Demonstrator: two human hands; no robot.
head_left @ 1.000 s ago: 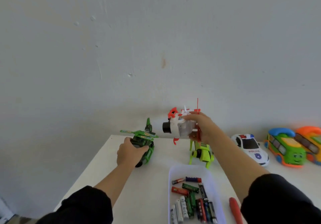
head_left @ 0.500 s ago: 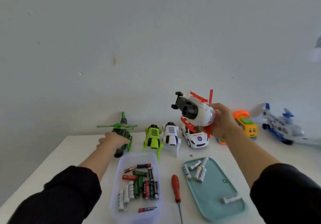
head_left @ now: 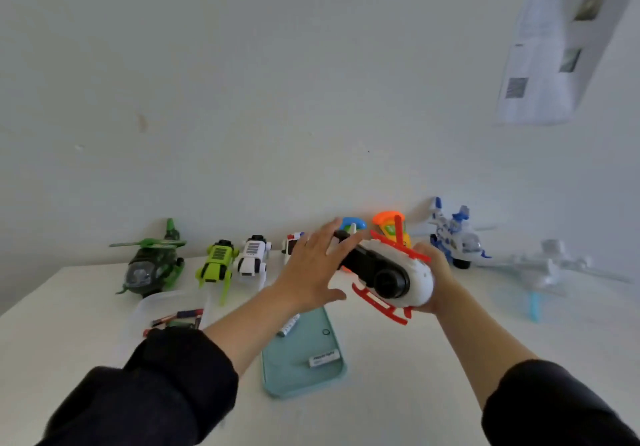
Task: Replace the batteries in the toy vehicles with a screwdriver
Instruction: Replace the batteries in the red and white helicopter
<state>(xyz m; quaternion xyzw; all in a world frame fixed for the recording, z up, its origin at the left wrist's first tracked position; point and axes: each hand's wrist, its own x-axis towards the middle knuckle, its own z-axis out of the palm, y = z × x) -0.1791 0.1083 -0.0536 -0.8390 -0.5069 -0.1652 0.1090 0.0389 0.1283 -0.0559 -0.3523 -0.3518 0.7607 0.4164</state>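
Note:
My right hand (head_left: 434, 277) grips a white toy helicopter (head_left: 391, 272) with red skids and a black nose, held tilted above the table. My left hand (head_left: 313, 269) is spread with straight fingers, reaching toward the helicopter's black tail end and touching it or nearly so. Below them a teal tray (head_left: 301, 373) lies on the table with a couple of white batteries on it. A clear box of batteries (head_left: 173, 310) sits to the left, partly hidden by my left sleeve. The screwdriver is not visible.
Along the wall stand a green helicopter (head_left: 149, 265), a lime-green vehicle (head_left: 216, 264), a white vehicle (head_left: 252, 255), a partly hidden police car (head_left: 291, 243), an orange toy (head_left: 389, 226), a blue-white plane (head_left: 453, 238) and a pale plane (head_left: 550, 265). A paper sheet (head_left: 554, 54) hangs on the wall.
My left hand let go of the green helicopter and swung right, opening toward the white helicopter. My right hand lowered and turned the white helicopter. The view shifted right.

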